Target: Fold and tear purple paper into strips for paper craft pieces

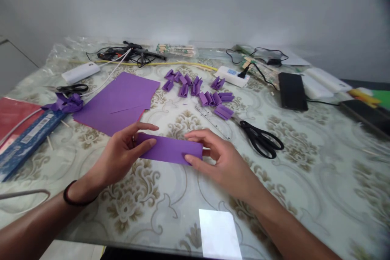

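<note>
A purple paper strip (170, 149) is held level between my two hands, just above the patterned table. My left hand (128, 146) pinches its left end, thumb on top and index finger stretched out beyond it. At the strip's right end, my right hand (213, 152) grips with the thumb on the near edge and fingers at the far edge. Several folded purple paper pieces (196, 86) lie beyond the strip. Black-handled scissors (262, 136) rest right of them, blades partly hidden by a folded piece. Larger purple sheets (122, 97) lie behind my left hand.
A clear ruler (211, 121) lies past my right hand. On the left are a blue box (33, 140), purple scraps (67, 102) and a second pair of scissors (73, 88). Farther back stand a white power strip (232, 76), a phone (293, 91) and tangled cables (134, 53).
</note>
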`<move>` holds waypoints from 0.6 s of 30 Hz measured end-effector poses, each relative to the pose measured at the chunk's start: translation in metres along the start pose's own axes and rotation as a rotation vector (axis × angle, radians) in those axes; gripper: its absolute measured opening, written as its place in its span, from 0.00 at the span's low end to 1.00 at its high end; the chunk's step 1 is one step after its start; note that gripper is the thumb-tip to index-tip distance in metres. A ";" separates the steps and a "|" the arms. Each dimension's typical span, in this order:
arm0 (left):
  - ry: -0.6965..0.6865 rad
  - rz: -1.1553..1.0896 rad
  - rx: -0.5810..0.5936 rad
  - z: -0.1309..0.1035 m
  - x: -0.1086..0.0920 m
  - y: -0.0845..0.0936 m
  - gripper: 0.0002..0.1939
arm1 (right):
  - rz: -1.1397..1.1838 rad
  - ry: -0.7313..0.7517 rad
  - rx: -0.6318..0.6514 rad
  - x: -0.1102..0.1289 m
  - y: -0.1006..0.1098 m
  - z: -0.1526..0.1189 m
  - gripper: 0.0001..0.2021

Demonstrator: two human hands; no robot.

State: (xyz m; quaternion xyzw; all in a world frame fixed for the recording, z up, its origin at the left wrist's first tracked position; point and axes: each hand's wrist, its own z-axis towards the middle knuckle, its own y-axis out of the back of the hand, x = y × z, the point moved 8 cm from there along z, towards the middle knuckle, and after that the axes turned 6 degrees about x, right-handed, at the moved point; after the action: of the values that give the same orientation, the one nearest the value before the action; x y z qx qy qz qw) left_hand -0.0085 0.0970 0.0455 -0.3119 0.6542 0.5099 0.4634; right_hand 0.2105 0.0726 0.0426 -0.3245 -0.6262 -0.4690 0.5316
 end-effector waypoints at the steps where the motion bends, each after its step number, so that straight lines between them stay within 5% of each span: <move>1: 0.000 0.010 0.002 -0.001 -0.001 0.000 0.13 | 0.023 -0.003 0.009 0.001 -0.001 0.000 0.15; 13: -0.043 -0.076 0.085 -0.007 -0.007 -0.002 0.14 | 0.045 0.011 -0.020 0.000 0.004 -0.001 0.13; 18: -0.078 -0.013 0.028 -0.007 -0.010 0.001 0.13 | -0.221 0.253 -0.325 0.042 0.037 -0.036 0.06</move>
State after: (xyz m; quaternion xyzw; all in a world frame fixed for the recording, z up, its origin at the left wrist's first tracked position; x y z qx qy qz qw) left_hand -0.0074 0.0901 0.0558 -0.2896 0.6406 0.5094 0.4961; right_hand 0.2476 0.0477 0.0920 -0.2741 -0.5027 -0.6559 0.4919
